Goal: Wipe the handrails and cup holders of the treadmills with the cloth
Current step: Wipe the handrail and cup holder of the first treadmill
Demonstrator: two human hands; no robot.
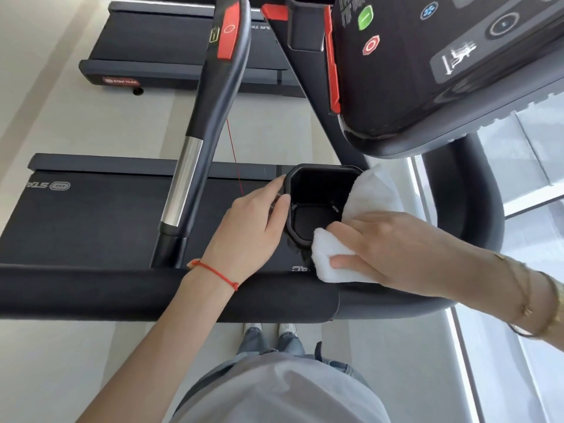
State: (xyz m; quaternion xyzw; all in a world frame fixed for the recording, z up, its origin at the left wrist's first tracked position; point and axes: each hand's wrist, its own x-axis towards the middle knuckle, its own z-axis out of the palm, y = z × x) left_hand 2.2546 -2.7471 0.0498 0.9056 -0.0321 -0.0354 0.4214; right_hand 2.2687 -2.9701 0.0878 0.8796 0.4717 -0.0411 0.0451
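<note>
A black cup holder [317, 190] hangs open beside the treadmill console, in the middle of the view. My left hand [253, 233] grips its left rim with fingers and thumb. My right hand [384, 248] holds a white cloth [332, 261] pressed against the holder's right and near rim; part of the cloth rises behind the holder. A thick black padded handrail [152, 294] runs across below my wrists. A second handrail [210, 117] with a silver section and a red patch slopes away to the upper left.
The console [427, 71] with green and red buttons overhangs at the upper right. A curved black rail [476, 203] loops round at the right. Two treadmill belts [91, 215] lie on the pale floor. A thin red cord [235, 160] hangs near the holder.
</note>
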